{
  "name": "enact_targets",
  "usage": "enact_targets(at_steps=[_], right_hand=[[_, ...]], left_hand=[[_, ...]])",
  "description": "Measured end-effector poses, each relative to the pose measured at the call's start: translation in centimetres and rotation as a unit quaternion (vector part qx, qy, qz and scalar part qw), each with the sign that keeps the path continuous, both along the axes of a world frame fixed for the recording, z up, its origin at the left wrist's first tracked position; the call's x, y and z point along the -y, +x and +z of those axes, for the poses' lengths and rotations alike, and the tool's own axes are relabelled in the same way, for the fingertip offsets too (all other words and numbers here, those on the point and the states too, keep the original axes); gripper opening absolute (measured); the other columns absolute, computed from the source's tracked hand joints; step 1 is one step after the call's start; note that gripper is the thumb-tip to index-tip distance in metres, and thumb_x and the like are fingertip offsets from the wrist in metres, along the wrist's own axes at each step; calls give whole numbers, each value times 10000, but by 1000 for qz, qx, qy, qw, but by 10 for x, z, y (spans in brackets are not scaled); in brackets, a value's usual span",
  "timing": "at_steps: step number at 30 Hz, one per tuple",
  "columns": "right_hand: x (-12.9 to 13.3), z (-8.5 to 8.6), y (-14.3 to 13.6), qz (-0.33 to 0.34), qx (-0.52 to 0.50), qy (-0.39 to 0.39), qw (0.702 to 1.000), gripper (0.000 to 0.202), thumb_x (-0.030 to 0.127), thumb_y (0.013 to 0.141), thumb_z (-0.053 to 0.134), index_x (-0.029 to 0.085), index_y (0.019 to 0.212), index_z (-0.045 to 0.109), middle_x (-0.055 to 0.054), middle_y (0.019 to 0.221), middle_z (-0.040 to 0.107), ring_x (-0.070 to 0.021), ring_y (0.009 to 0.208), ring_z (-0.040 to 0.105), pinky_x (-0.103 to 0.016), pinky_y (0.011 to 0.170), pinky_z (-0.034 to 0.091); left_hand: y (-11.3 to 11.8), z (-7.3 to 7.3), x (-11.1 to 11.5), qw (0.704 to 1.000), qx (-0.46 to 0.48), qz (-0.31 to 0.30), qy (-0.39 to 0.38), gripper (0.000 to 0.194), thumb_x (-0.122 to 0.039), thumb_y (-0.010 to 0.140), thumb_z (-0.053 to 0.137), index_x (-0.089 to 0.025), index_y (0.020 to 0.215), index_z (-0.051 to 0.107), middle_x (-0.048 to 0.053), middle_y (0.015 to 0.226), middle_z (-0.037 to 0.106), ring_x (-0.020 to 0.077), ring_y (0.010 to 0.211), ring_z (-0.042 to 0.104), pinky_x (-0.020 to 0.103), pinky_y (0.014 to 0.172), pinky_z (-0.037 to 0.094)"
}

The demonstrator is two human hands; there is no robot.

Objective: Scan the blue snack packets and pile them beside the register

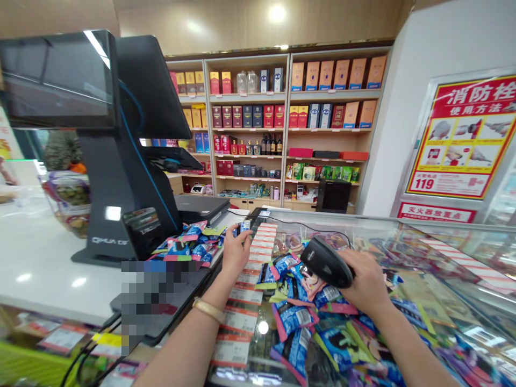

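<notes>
My right hand (pixel 367 282) grips a black handheld barcode scanner (pixel 327 262) above a heap of small blue, pink and green snack packets (pixel 293 317) on the glass counter. My left hand (pixel 236 251) is closed on one small blue snack packet (pixel 243 226), just left of the row of price labels. To its left, a second pile of the same packets (pixel 192 242) lies at the base of the checkout terminal (pixel 107 204). The scanner's front end points left, toward the left hand. Fingers of the right hand are partly hidden behind the scanner.
White price labels (pixel 231 322) run along the counter's edge. Black cables (pixel 86 349) hang at lower left, and a thin cord (pixel 318 228) crosses the glass. A bag of goods (pixel 70 201) stands behind the terminal. Shelves of boxed bottles (pixel 250 115) line the far wall.
</notes>
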State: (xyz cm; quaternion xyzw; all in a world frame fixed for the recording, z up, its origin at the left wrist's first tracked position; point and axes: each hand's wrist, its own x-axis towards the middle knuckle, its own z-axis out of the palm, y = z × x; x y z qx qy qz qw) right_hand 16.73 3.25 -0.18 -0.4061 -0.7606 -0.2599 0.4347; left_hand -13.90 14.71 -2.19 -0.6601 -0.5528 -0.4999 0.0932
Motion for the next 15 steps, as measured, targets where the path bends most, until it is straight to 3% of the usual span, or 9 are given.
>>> enact_targets(at_steps=[6, 15], right_hand=[[1, 3, -3, 6, -3, -2, 1000, 203, 233, 777, 538, 189, 952, 632, -38, 773, 665, -183, 715, 594, -298, 662, 350], [3, 2, -4, 2, -6, -34, 999, 228, 251, 763, 552, 181, 959, 644, -55, 807, 678, -199, 753, 600, -308, 673, 347]], left_hand=[[16, 8, 15, 976, -47, -109, 180, 217, -127, 848, 550, -226, 916, 731, 100, 1243, 485, 243, 1167, 507, 422, 965, 478], [34, 18, 39, 955, -103, -157, 228, 221, -112, 849, 573, -245, 953, 715, 98, 1275, 464, 246, 1181, 482, 418, 938, 488]])
